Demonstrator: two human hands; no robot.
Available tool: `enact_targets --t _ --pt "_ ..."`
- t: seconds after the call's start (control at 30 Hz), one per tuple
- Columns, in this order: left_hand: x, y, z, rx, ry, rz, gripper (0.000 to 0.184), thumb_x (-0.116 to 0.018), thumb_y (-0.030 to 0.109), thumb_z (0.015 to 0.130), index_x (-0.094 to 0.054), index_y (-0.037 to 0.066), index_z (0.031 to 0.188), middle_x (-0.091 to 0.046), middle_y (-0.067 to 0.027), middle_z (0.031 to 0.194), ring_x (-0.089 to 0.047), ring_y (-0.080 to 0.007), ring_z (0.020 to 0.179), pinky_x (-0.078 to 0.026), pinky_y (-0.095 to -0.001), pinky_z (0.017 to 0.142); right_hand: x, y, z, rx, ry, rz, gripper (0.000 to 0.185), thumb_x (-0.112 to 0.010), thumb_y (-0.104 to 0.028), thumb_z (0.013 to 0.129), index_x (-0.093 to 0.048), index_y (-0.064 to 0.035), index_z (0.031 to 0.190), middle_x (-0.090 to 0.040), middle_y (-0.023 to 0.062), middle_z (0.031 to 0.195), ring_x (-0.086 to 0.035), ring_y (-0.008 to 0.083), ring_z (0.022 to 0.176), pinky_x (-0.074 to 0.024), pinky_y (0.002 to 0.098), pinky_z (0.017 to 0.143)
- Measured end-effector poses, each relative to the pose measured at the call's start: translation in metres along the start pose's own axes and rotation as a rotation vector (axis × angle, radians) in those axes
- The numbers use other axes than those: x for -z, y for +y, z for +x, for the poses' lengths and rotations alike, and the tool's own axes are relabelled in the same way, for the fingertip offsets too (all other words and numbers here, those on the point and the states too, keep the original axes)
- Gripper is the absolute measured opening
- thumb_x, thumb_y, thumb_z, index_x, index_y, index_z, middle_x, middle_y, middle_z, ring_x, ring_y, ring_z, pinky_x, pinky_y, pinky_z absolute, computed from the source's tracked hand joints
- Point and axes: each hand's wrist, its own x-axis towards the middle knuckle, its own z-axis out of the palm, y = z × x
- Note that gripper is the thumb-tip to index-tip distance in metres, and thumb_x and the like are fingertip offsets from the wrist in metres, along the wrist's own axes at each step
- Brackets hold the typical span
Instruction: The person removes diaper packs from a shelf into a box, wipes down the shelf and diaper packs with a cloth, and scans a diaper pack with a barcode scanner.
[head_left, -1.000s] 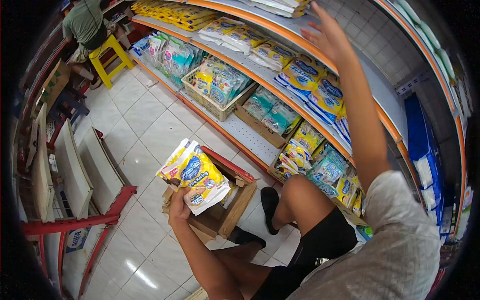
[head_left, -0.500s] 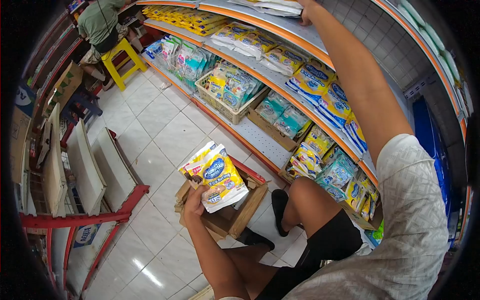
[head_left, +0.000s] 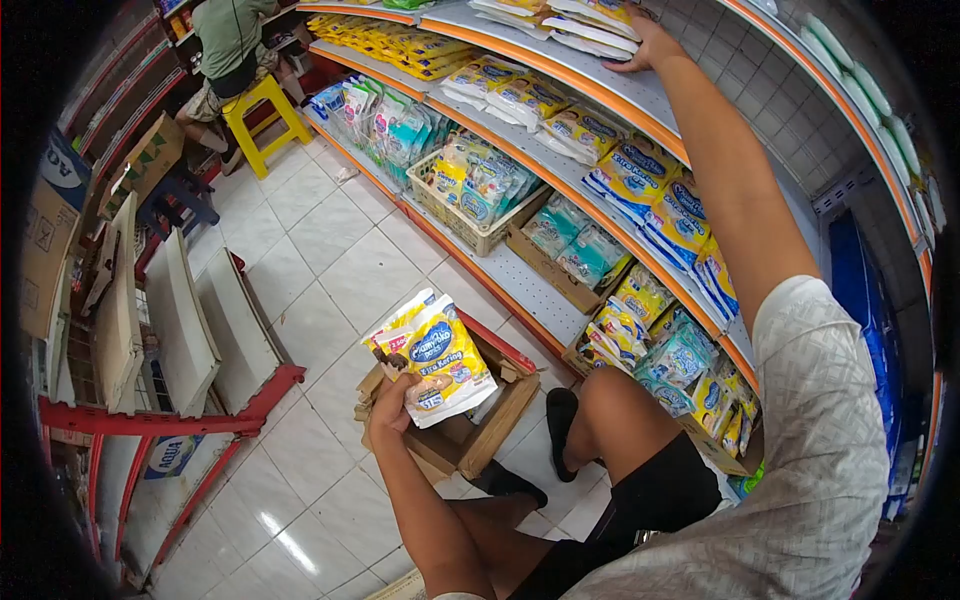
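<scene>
MamyPoko packs (head_left: 437,358), glossy yellow-and-white plastic with a blue oval logo, are pinched in the left hand (head_left: 393,405) above an open cardboard box (head_left: 500,425). The right hand (head_left: 647,42), raised free a second ago, meets flat stacked packs (head_left: 597,28) on the metal shelf (head_left: 570,66); whether it grips, I cannot tell.

Yellow-white packs (head_left: 440,352) held face-up; shelf packs (head_left: 592,28) stacked flat.

Your left hand (head_left: 393,405): fingers hidden behind held packs (head_left: 432,350) | top-shelf packs (head_left: 594,32): cut by upper edge | seated person (head_left: 228,42): head out of your view
</scene>
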Motion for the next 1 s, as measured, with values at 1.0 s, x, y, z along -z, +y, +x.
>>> enact_targets --t 1.0 --pt "0.019 0.004 -0.009 -0.125 -0.018 -0.111 0.044 -0.056 0.009 0.075 -0.043 0.000 0.116 -0.056 -0.0150 0.109 -0.058 -0.0274 0.094 -0.049 -0.0399 0.084 0.070 0.048 -0.121 0.234 -0.381 -0.053 0.046 -0.055 -0.033 0.083 -0.043 -0.0078 0.119 -0.057 0.0125 0.110 -0.061 0.0264 0.092 -0.0523 0.0449 0.076"
